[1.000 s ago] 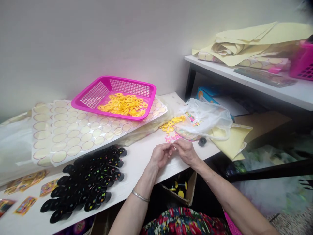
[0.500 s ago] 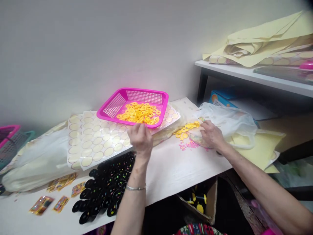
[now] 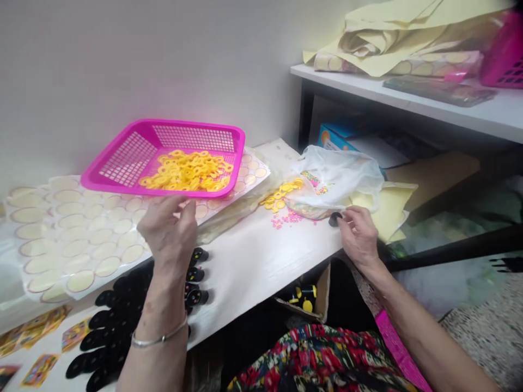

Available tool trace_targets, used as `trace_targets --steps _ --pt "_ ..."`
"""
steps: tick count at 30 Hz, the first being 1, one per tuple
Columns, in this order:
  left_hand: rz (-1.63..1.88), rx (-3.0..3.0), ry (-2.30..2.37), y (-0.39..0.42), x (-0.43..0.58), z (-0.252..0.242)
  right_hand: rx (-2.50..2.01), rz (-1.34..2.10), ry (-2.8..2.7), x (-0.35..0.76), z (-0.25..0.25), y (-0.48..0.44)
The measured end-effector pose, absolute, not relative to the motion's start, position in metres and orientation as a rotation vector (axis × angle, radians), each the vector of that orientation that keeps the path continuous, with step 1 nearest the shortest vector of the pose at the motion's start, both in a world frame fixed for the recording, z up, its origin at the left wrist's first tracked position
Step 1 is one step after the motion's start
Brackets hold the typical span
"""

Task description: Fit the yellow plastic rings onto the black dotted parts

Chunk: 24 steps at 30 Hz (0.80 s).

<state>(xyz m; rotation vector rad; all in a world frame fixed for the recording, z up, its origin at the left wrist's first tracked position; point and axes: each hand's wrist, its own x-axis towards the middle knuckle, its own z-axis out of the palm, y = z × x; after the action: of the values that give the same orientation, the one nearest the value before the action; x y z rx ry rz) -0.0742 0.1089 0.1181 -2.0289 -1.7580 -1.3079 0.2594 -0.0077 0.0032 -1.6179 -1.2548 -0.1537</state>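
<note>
My left hand is closed in a pinch in front of the pink basket; whatever its fingertips hold is hidden. Yellow ring-shaped plastic pieces are heaped inside the basket. On the right, my right hand has its fingertips closed at a small black round piece near the table's front edge. Beside it are tiny pink beads, more yellow rings and a white plastic bag. Rows of black round pieces with coloured bits in them lie by my left forearm.
Sheets with oval stickers lie under the basket. Small printed packets are at the lower left. A cardboard box with black-and-yellow pieces stands below the table edge. A white shelf rises at the right, holding yellow paper.
My right hand has come away from the yellow rings and the bag, toward me, to the black round piece. My left hand stays closed near the basket. The view has turned right.
</note>
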Motion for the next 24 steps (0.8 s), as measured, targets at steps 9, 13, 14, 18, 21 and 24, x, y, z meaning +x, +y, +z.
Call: trace_targets --steps 9,13,14,18,21,24 --pt "-1.289 -1.799 -2.14 -0.067 -0.09 0.018 -1.677 -0.131 -1.261 0.273 -0.015 -0.055" --pt "-1.213 -1.656 -2.292 -0.101 -0.099 -0.007 -1.538 0.063 -1.427 0.244 -0.022 -0.047" --pt "-1.197 -1.637 -2.301 -0.102 -0.102 -0.009 -1.504 0.116 -1.477 0.236 -0.022 -0.044" --pt "-1.059 -1.724 -2.231 -0.086 -0.112 -0.012 -1.375 0.309 -1.66 0.205 -0.017 -0.025" --pt "-0.922 -1.766 -2.096 -0.068 -0.114 -0.018 -1.34 0.4 -1.684 0.194 -0.013 -0.012" --pt "-0.854 -1.763 -1.999 -0.053 -0.115 -0.026 -1.35 0.431 -1.705 0.189 -0.013 -0.005"
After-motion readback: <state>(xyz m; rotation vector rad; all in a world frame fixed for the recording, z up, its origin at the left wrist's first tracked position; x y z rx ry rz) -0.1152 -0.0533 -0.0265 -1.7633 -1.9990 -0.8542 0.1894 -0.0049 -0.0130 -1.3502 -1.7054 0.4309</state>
